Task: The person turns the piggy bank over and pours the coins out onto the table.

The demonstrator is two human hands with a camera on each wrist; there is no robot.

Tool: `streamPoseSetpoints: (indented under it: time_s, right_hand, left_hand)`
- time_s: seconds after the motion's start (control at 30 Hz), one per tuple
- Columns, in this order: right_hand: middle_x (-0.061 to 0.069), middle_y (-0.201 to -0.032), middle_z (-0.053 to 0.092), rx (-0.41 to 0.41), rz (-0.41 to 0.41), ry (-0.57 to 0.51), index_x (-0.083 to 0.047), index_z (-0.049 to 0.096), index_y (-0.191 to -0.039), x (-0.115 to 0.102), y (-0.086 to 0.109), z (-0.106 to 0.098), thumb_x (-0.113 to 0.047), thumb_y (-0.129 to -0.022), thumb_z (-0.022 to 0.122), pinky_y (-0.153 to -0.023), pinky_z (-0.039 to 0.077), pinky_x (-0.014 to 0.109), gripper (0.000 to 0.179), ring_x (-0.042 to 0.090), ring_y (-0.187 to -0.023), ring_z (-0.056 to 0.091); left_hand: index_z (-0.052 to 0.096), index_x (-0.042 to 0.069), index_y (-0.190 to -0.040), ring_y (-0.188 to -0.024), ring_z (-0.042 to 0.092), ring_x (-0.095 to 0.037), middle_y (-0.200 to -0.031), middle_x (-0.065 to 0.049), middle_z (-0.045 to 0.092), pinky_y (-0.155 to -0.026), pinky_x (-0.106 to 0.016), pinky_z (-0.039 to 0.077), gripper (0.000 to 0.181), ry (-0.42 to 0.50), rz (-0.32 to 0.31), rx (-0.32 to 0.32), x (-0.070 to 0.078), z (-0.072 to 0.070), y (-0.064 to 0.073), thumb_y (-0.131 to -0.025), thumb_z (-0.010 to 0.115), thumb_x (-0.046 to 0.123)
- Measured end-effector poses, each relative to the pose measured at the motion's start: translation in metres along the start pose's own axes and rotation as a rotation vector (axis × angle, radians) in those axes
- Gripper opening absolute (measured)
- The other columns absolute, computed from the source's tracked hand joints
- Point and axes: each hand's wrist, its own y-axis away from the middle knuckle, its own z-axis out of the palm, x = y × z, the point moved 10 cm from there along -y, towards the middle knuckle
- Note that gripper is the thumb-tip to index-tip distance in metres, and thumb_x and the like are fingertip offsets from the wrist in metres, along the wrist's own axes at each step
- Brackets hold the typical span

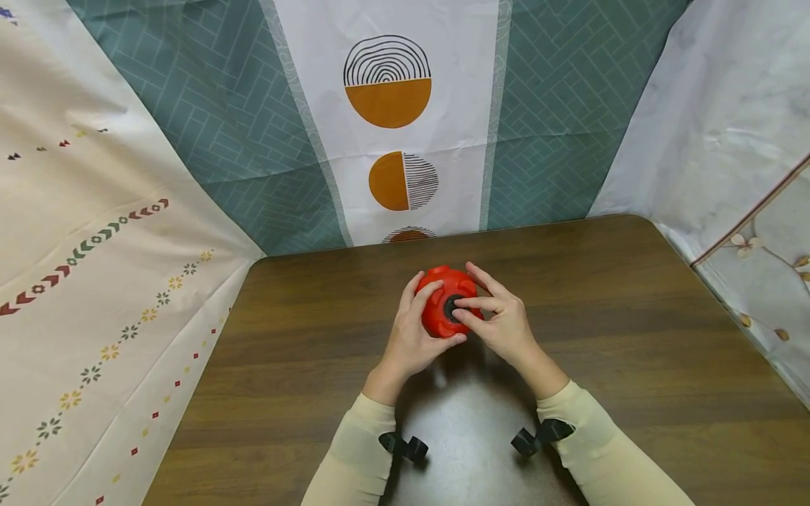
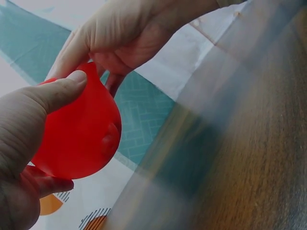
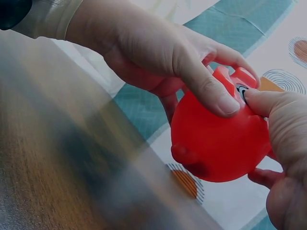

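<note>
Left hand [image 1: 408,334]: grips red piggy bank [image 1: 435,314], eight o'clock!
Right hand [image 1: 508,325]: four o'clock, pinching black stopper [image 1: 450,309]!
Contents: hidden

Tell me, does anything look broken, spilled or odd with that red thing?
Nothing stands out as spilled or damaged. What looks like a red piggy bank appears whole where it shows, in the left hand. The right hand partly covers its black stopper, so I can't tell whether it sits flush.
</note>
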Motion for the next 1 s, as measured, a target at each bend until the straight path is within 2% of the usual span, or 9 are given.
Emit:
streamPoseSetpoints:
  time_s: [0.17, 0.23, 0.4, 0.47, 0.5, 0.63, 0.93, 1.0]
  right_hand:
    - [0.01, -0.14, 0.051, -0.002, 0.013, 0.016, -0.003, 0.078, -0.089, -0.002, 0.0, 0.001, -0.001, -0.074, 0.081, -0.095, 0.045, 0.02, 0.016, 0.031, -0.126, 0.05]
    - [0.015, -0.138, 0.051, -0.005, 0.018, 0.021, 0.001, 0.077, -0.088, -0.012, -0.002, 0.0, 0.003, -0.074, 0.08, -0.094, 0.042, 0.014, 0.014, 0.035, -0.124, 0.05]
    - [0.009, -0.139, 0.052, -0.009, 0.033, 0.0, -0.006, 0.077, -0.086, -0.01, -0.001, 0.0, -0.002, -0.077, 0.079, -0.094, 0.047, 0.023, 0.01, 0.028, -0.124, 0.052]
    - [0.006, -0.139, 0.052, -0.005, 0.041, -0.009, -0.01, 0.077, -0.085, 0.001, 0.001, 0.002, -0.006, -0.078, 0.08, -0.092, 0.048, 0.024, 0.009, 0.024, -0.123, 0.052]
    - [0.007, -0.139, 0.052, -0.002, 0.047, -0.01, -0.01, 0.077, -0.084, 0.001, 0.001, 0.002, -0.006, -0.078, 0.08, -0.092, 0.047, 0.02, 0.008, 0.025, -0.122, 0.053]
    - [0.011, -0.137, 0.053, 0.011, 0.042, 0.009, -0.008, 0.076, -0.081, -0.001, 0.0, 0.001, -0.002, -0.076, 0.08, -0.092, 0.044, 0.015, 0.009, 0.03, -0.121, 0.054]
    - [0.025, -0.131, 0.053, 0.008, -0.005, 0.032, 0.002, 0.072, -0.079, -0.042, -0.006, -0.004, 0.009, -0.074, 0.076, -0.093, 0.042, 0.014, 0.009, 0.043, -0.117, 0.053]
    - [0.027, -0.13, 0.053, 0.004, -0.011, 0.032, 0.002, 0.072, -0.079, -0.045, -0.006, -0.004, 0.01, -0.074, 0.076, -0.093, 0.042, 0.013, 0.01, 0.044, -0.116, 0.052]
  left_hand:
    - [0.041, 0.022, -0.139, -0.137, 0.032, -0.028, -0.151, -0.013, 0.027, -0.097, -0.043, 0.047, 0.086, 0.001, 0.011, 0.001, 0.003, 0.0, 0.001, -0.067, 0.088, 0.033]
    - [0.041, 0.021, -0.139, -0.137, 0.032, -0.029, -0.151, -0.014, 0.027, -0.098, -0.044, 0.046, 0.087, 0.0, 0.013, 0.001, 0.003, 0.0, 0.001, -0.067, 0.088, 0.033]
    - [0.041, 0.022, -0.139, -0.136, 0.034, -0.03, -0.151, -0.017, 0.027, -0.098, -0.044, 0.046, 0.088, 0.0, 0.019, 0.001, 0.002, 0.001, 0.001, -0.067, 0.088, 0.033]
    - [0.04, 0.022, -0.139, -0.135, 0.035, -0.03, -0.15, -0.018, 0.027, -0.098, -0.044, 0.046, 0.088, 0.0, 0.021, 0.0, 0.002, 0.001, 0.002, -0.067, 0.088, 0.033]
    - [0.04, 0.022, -0.14, -0.135, 0.035, -0.03, -0.151, -0.018, 0.027, -0.098, -0.044, 0.046, 0.088, -0.001, 0.021, 0.0, 0.002, 0.0, 0.002, -0.067, 0.088, 0.033]
    - [0.04, 0.022, -0.14, -0.135, 0.035, -0.03, -0.152, -0.015, 0.026, -0.098, -0.043, 0.046, 0.088, -0.002, 0.025, -0.002, 0.002, 0.0, 0.002, -0.067, 0.088, 0.033]
    - [0.04, 0.021, -0.14, -0.136, 0.034, -0.03, -0.151, -0.019, 0.025, -0.099, -0.043, 0.046, 0.087, 0.014, 0.04, -0.012, 0.004, 0.001, 0.002, -0.068, 0.088, 0.03]
    - [0.04, 0.02, -0.14, -0.136, 0.034, -0.03, -0.151, -0.019, 0.025, -0.099, -0.043, 0.045, 0.086, 0.014, 0.044, -0.013, 0.004, 0.001, 0.002, -0.068, 0.088, 0.03]
